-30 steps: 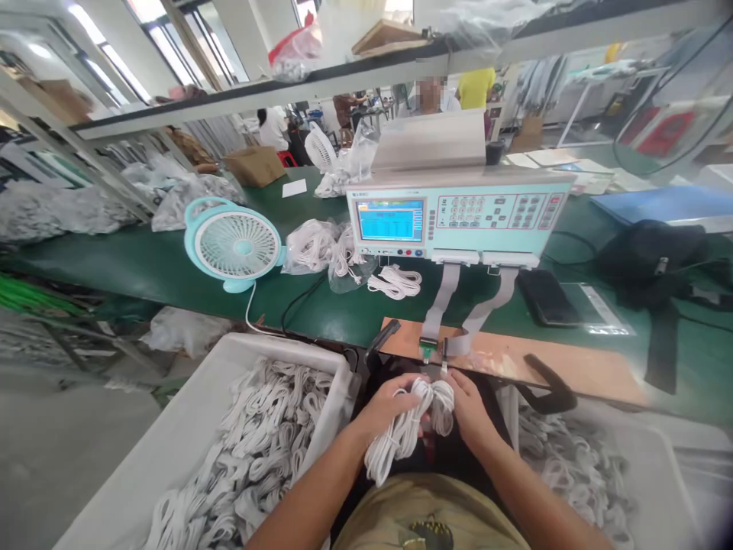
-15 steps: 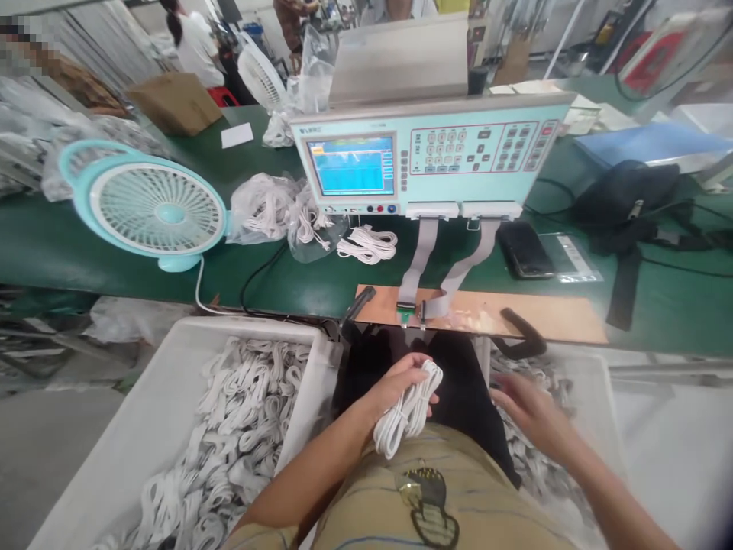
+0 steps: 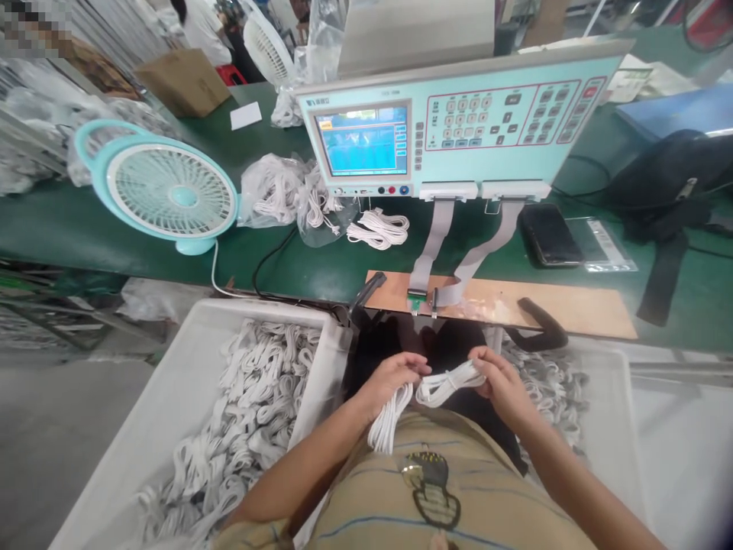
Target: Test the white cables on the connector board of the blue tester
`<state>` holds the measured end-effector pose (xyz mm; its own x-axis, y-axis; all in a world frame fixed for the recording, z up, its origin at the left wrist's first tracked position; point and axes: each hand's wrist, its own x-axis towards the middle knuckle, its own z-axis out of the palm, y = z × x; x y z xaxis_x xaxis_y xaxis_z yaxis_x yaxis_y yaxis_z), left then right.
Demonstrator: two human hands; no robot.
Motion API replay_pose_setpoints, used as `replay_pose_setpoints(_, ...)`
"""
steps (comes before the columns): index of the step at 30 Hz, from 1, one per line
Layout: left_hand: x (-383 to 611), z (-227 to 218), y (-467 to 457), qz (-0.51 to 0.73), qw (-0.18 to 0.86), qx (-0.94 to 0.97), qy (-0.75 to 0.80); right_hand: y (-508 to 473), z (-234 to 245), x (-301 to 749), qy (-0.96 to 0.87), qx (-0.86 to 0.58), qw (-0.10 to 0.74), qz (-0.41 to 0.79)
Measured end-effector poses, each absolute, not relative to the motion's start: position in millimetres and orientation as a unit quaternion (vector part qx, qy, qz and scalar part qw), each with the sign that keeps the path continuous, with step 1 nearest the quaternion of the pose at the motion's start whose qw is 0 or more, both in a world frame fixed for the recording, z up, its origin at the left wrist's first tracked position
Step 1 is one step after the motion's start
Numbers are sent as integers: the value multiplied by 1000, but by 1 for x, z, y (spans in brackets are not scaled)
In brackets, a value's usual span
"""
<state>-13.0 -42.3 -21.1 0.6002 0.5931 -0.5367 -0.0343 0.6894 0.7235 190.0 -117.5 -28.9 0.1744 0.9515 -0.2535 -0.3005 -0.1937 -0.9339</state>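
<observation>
My left hand is closed around a bundle of white coiled cables that hangs down over my lap. My right hand pinches one coiled white cable and holds it level between the two hands. Both hands are in front of my body, just below the wooden board at the bench edge, where two grey ribbon leads from the pale green tester end in small connectors.
A white bin full of coiled cables stands at my left, another bin with cables at my right. On the green bench are a turquoise fan, bagged cables, a loose coil, a phone and a black bag.
My right hand reached into the right bin, came back with one coiled cable and now holds it beside the left hand. The left hand kept its bundle. The view tilted downward.
</observation>
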Motion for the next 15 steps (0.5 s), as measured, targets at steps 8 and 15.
replay_pose_setpoints(8, -27, -4, -35, 150, 593, 730, 304, -109, -43, 190, -300, -523, 562, 566)
replay_pose_setpoints(15, -16, -16, -45, 146, 532, 727, 409, -111, -30, 176, -667, -635, 333, 201)
